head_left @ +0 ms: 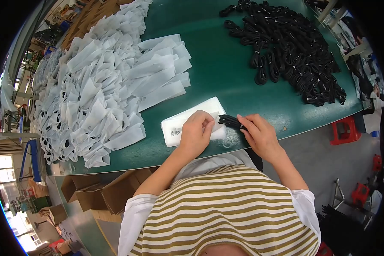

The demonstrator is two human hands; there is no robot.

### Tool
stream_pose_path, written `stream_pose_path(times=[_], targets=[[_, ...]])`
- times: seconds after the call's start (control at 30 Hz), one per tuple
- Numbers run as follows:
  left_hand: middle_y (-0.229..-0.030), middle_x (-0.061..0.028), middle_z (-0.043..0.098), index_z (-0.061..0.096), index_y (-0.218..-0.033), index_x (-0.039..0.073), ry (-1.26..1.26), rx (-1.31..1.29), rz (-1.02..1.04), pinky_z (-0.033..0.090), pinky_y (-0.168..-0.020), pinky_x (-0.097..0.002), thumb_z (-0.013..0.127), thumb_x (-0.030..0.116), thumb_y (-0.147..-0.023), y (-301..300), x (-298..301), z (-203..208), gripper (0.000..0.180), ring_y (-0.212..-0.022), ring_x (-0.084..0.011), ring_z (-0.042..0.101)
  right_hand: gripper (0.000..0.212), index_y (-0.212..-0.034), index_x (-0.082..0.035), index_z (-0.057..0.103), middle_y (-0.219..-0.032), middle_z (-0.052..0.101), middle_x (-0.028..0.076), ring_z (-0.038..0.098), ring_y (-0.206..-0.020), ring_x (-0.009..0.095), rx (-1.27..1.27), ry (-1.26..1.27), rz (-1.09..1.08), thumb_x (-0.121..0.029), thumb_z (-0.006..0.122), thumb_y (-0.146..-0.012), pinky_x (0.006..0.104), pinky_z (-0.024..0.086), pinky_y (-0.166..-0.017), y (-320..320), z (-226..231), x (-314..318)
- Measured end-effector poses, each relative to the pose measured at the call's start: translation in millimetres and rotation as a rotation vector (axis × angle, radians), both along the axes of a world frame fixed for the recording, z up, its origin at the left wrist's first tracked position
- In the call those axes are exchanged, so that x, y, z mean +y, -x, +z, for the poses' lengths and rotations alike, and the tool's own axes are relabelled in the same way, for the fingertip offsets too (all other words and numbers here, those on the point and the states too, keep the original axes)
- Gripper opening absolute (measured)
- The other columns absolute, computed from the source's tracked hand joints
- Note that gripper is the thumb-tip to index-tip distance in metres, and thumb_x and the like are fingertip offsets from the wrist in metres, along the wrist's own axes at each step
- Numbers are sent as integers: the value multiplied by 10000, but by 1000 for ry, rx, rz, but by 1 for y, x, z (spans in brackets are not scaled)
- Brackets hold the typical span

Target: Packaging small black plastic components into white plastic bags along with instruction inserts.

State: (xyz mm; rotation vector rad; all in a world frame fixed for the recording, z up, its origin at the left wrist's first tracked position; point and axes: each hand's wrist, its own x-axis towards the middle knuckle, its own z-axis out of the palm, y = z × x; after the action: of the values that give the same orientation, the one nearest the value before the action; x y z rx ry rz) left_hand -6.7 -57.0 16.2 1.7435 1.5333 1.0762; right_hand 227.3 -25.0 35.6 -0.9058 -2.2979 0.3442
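In front of me on the green table lies a stack of flat, whitish translucent plastic bags (pixel 209 106) with small dark print. My left hand (pixel 196 134) rests over the stack, its thumb and fingers pinched on the edge of the top bag near its right end. A coiled black cable (pixel 230 122) is gripped in my right hand (pixel 261 135). The cable's free end points left, close by the lifted bag edge; whether it touches the bag I cannot tell.
A large heap of whitish bags (pixel 89 89), some with dark contents, covers the table's left side. Bundled black cables (pixel 286 55) are piled at the far right. Cardboard boxes (pixel 111 194) stand below the near left edge. A red stool (pixel 344 131) is on the floor at right.
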Motion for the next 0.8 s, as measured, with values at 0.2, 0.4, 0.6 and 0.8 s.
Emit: stream_pose_path(times=[0.2,0.4,0.6,0.8], targets=[[-980,-113,612,602,-887,13,-193,-62,-114,500,-721,-342,679,-47,-809,2,3,-1,124,-835,-254,592,445,-1227,-30,632,-996,601,121,626,-826,271,-52,228,148,9,730,-795,341,507,-652,-4,0,3],[-1024,-113,587,585,-878,37,-386,136,-314,463,-822,-405,679,-45,-757,2,-1,19,174,-980,-333,542,368,-1172,-8,627,-959,597,91,629,-827,211,230,1104,63,-40,746,-826,315,512,-678,11,0,2],[-1063,-124,591,583,-889,36,-367,91,-189,461,-853,-422,690,-31,-766,14,7,46,176,-983,-339,541,316,-1123,-3,614,-1048,560,93,577,-897,129,516,622,155,46,715,-827,274,507,-760,40,13,3],[-1096,-105,617,574,-901,40,-164,-467,-108,465,-928,-369,686,0,-838,27,18,68,135,-1088,-240,563,245,-1081,-3,607,-1110,530,114,587,-893,143,625,523,182,69,675,-856,280,512,-788,75,32,10]])
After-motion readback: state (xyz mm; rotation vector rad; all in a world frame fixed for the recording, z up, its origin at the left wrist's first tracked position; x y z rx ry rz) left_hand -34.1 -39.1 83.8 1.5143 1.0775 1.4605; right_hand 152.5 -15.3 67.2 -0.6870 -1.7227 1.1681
